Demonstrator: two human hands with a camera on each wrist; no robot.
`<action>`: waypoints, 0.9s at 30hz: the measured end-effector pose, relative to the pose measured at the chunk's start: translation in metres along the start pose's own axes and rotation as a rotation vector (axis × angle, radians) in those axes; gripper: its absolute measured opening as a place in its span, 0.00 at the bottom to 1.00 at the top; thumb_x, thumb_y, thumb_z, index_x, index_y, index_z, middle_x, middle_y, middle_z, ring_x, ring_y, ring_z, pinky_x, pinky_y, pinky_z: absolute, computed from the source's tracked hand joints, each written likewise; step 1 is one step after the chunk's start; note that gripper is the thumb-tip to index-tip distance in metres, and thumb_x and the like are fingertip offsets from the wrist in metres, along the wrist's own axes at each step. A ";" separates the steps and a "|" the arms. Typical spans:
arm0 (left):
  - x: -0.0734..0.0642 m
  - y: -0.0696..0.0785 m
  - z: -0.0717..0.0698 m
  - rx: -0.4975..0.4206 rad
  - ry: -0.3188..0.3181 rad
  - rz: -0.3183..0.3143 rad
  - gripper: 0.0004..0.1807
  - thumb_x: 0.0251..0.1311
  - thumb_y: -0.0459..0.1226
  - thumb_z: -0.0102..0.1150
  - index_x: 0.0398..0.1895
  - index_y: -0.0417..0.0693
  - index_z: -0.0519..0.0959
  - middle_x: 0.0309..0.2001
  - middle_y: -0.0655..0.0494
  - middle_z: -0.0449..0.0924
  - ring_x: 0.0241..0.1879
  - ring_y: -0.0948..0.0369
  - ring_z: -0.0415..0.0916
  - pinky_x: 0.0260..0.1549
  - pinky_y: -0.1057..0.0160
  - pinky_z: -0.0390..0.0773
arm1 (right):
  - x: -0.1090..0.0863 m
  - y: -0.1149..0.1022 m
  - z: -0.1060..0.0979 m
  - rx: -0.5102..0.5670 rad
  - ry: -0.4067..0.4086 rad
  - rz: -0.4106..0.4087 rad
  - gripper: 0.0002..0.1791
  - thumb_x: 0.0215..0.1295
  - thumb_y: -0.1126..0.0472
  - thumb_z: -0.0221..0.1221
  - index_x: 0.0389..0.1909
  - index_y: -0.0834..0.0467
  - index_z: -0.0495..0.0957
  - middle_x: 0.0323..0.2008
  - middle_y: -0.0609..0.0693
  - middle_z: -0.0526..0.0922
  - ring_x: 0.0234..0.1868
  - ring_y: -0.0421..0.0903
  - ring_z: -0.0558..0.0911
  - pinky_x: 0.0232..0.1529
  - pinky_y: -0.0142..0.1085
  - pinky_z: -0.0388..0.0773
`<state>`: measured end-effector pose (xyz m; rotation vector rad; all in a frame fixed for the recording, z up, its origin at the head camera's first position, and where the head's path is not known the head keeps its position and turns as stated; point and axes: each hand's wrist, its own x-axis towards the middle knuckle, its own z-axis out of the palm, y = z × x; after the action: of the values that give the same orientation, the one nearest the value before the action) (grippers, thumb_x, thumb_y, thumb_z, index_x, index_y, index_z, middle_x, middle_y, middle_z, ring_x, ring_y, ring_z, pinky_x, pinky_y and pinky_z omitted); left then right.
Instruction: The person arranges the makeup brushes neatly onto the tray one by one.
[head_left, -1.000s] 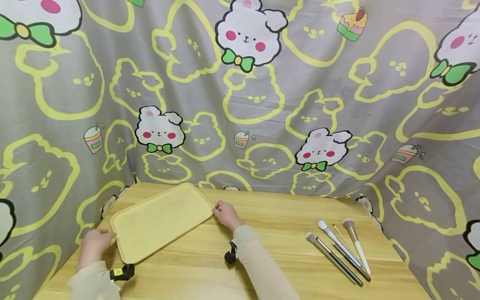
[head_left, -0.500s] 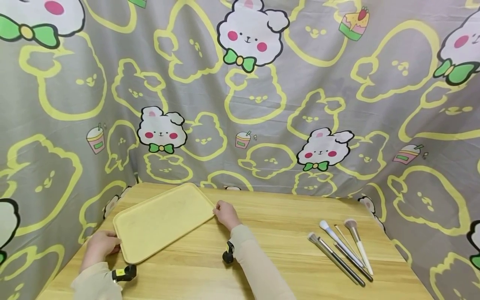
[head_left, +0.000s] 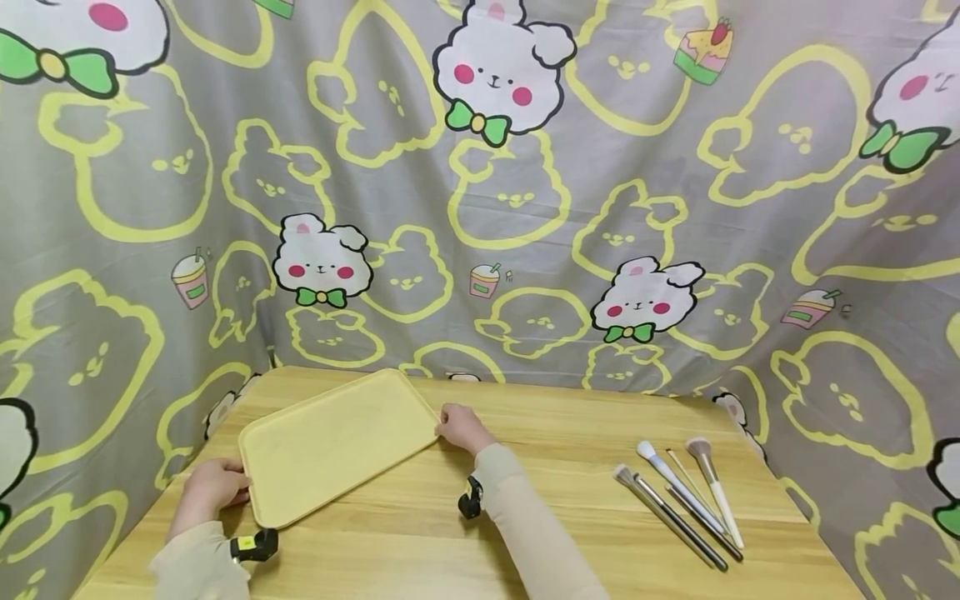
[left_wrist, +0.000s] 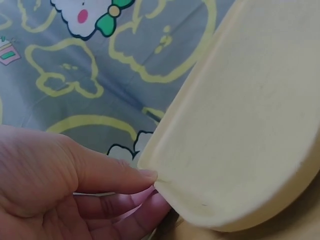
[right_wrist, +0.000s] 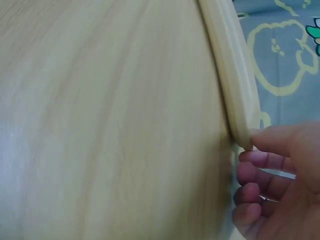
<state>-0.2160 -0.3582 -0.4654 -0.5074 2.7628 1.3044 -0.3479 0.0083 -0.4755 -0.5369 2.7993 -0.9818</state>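
Observation:
A shallow, pale yellow rectangular tray lies slantwise at the left of the wooden table, its far end turned to the right. My left hand pinches the rim at its left short side; in the left wrist view the thumb of that hand presses on the rim with fingers below. At the opposite short side my right hand pinches the tray's edge. The right wrist view has the right hand with thumb and forefinger at the tray's corner, the other fingers curled beneath.
Several makeup brushes lie in a loose bunch on the right of the table. A grey curtain printed with rabbits and yellow outlines hangs behind the table and along both sides.
Both hands have shifted slightly to the right, and the tray has moved with them. Its angle looks much the same. The brushes stay where they were.

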 end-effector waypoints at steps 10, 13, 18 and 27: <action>0.001 0.009 0.013 -0.087 -0.034 0.031 0.21 0.57 0.25 0.53 0.50 0.14 0.68 0.36 0.32 0.79 0.25 0.65 0.78 0.28 0.67 0.83 | -0.017 0.015 -0.019 0.138 -0.177 0.110 0.16 0.63 0.64 0.61 0.20 0.55 0.65 0.15 0.49 0.72 0.16 0.43 0.64 0.18 0.33 0.60; 0.004 0.015 0.017 -0.043 -0.021 0.057 0.18 0.57 0.26 0.55 0.47 0.16 0.72 0.35 0.35 0.80 0.24 0.66 0.79 0.27 0.67 0.83 | -0.023 0.021 -0.025 0.111 -0.194 0.105 0.17 0.64 0.64 0.60 0.20 0.55 0.63 0.15 0.49 0.71 0.15 0.43 0.63 0.17 0.33 0.58; 0.005 0.028 0.024 -0.011 -0.001 0.066 0.15 0.57 0.27 0.56 0.42 0.18 0.76 0.30 0.40 0.81 0.22 0.67 0.78 0.26 0.67 0.83 | -0.035 0.030 -0.036 0.113 -0.211 0.085 0.20 0.64 0.63 0.61 0.19 0.54 0.61 0.13 0.47 0.68 0.13 0.41 0.60 0.15 0.31 0.56; 0.011 0.045 0.051 -0.091 -0.030 0.057 0.11 0.60 0.26 0.54 0.41 0.21 0.75 0.31 0.41 0.79 0.23 0.65 0.78 0.25 0.66 0.84 | -0.065 0.058 -0.055 0.038 -0.207 0.012 0.17 0.63 0.60 0.61 0.20 0.54 0.64 0.15 0.44 0.67 0.17 0.40 0.62 0.20 0.31 0.60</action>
<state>-0.2456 -0.2955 -0.4665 -0.4128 2.7234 1.4435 -0.3168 0.1068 -0.4687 -0.5800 2.5942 -0.9177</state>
